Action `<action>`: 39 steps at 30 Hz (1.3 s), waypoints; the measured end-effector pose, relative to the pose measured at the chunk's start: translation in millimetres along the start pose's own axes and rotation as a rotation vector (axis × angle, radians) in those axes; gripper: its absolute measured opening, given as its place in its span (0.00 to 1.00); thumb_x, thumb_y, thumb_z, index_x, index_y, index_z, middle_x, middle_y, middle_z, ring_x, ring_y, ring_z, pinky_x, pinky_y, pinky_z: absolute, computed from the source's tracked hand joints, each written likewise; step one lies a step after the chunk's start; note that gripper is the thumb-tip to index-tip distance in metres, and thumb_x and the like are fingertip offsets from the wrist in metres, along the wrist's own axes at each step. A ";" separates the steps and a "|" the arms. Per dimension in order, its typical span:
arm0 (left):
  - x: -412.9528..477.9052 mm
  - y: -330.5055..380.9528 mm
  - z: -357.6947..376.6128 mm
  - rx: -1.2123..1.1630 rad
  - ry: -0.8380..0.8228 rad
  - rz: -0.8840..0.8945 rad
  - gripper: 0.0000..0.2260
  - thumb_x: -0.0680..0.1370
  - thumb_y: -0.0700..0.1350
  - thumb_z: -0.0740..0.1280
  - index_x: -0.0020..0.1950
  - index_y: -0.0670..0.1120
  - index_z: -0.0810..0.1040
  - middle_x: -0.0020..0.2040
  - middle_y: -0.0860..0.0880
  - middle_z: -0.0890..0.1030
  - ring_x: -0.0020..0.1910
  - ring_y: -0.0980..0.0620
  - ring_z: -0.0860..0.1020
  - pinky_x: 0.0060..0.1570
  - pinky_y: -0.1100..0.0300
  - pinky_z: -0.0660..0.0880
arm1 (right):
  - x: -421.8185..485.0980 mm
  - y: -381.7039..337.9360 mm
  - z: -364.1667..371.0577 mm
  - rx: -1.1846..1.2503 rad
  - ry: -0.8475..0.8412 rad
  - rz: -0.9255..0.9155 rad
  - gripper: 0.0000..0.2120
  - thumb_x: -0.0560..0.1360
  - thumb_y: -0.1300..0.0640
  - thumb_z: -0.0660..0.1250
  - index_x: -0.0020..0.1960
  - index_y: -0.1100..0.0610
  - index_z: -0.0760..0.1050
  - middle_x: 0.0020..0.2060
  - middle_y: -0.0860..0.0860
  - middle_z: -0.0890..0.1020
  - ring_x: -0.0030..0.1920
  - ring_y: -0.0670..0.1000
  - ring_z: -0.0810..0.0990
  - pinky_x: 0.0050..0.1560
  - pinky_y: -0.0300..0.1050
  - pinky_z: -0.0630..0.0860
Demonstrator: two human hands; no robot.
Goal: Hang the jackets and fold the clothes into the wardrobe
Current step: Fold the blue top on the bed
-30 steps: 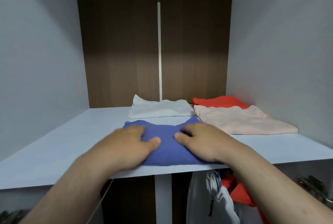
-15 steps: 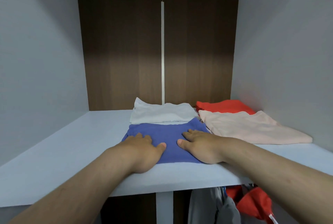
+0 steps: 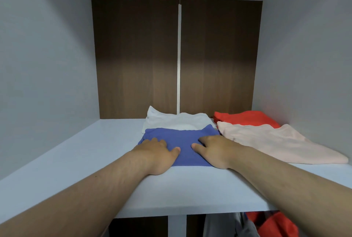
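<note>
On the upper shelf (image 3: 76,160) of the wardrobe (image 3: 47,65), the folded blue garment (image 3: 185,138) lay near the middle, set back from the front edge. It looked like thin knit cloth: light, soft and limp, with nothing stiff in it. I judged the fold would sag or open if it were lifted by one edge or corner. The safer hold would be at both sides together with fingers slid beneath, or simply a flat push, since the smooth board probably let it slide easily (though cloth can bunch at its leading edge).

Both hands lay palm-down on its near half, pinching nothing. The left hand (image 3: 158,154) covered the left part and the right hand (image 3: 216,151) the right, fingers laid flat and thumbs pointing toward each other with blue cloth between them.

Its far edge met the white folded garment (image 3: 175,120); whether it overlapped I could not tell. A pale pink garment (image 3: 266,141) lay just beside its right corner, with a red garment (image 3: 245,118) behind that. Below the shelf hung a grey hanging cloth (image 3: 224,225) and a red hanging cloth (image 3: 276,225).
</note>
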State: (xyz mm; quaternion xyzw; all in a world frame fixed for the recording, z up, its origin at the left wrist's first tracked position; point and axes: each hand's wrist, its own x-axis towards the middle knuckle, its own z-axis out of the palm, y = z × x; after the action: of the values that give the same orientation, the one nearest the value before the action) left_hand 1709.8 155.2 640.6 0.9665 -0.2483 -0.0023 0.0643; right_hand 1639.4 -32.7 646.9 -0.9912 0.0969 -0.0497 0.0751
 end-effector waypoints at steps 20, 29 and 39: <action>3.5 1.6 0.5 -0.069 0.144 0.030 0.26 0.80 0.65 0.50 0.64 0.49 0.73 0.64 0.49 0.75 0.62 0.46 0.73 0.62 0.50 0.71 | -10.7 0.6 -11.0 -0.084 -0.100 -0.056 0.38 0.75 0.26 0.48 0.80 0.43 0.54 0.79 0.43 0.58 0.78 0.49 0.57 0.77 0.48 0.55; -9.5 -10.0 -10.6 -0.244 0.308 0.140 0.15 0.79 0.58 0.58 0.37 0.50 0.66 0.39 0.51 0.73 0.42 0.50 0.74 0.36 0.57 0.65 | -45.5 -0.5 -17.1 -0.186 0.221 -0.094 0.23 0.79 0.37 0.54 0.65 0.49 0.75 0.58 0.47 0.82 0.57 0.51 0.78 0.58 0.50 0.76; -53.9 4.6 -25.4 -0.407 0.237 0.407 0.12 0.77 0.54 0.61 0.39 0.49 0.68 0.39 0.55 0.70 0.38 0.53 0.69 0.37 0.58 0.65 | -131.7 11.8 -12.0 -0.112 0.296 -0.015 0.20 0.74 0.35 0.53 0.60 0.39 0.74 0.56 0.36 0.78 0.56 0.42 0.77 0.57 0.39 0.72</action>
State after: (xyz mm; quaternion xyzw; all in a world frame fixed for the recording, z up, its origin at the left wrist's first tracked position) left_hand 1661.2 180.3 664.9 0.8578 -0.4220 0.0734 0.2841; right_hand 1507.3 -19.5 645.8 -0.9764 0.1020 -0.1905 0.0041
